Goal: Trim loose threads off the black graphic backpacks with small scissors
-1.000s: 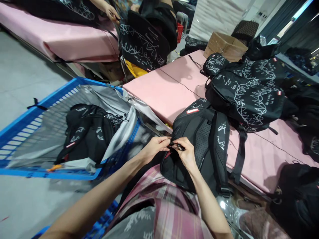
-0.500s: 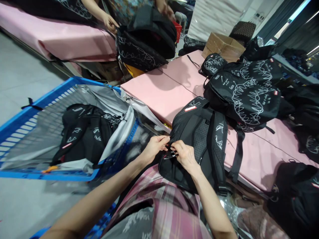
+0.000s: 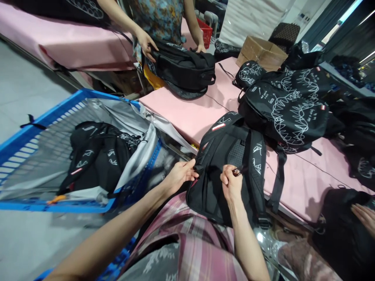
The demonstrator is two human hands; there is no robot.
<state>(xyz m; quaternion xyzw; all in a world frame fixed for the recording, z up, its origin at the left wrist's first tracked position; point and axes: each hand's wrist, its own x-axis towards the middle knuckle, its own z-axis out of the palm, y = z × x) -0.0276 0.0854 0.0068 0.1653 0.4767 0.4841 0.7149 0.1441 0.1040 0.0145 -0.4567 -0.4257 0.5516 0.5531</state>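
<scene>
A black backpack (image 3: 213,175) leans against the pink table edge before my lap, its padded back and shoulder straps facing up. My left hand (image 3: 183,171) is at its left side edge, thumb and fingers closed on the black fabric there. Over the back panel is my right hand (image 3: 231,181), closed around small scissors (image 3: 236,171). Only a dark handle loop of them shows; the blades are hidden by the hand. White scribble prints and a red-and-white label mark the straps.
Black printed backpacks (image 3: 293,105) are piled on the pink table (image 3: 181,109). A blue basket (image 3: 58,208) with another backpack stands left. Across the table, a co-worker's hands (image 3: 146,43) handle a black backpack (image 3: 187,68). Another person's hand (image 3: 365,216) touches a bag at right.
My right hand has moved right with the scissors, away from the bag's edge, while my left stays there. The co-worker's backpack has been tipped and lowered. Another person's hand has appeared at right.
</scene>
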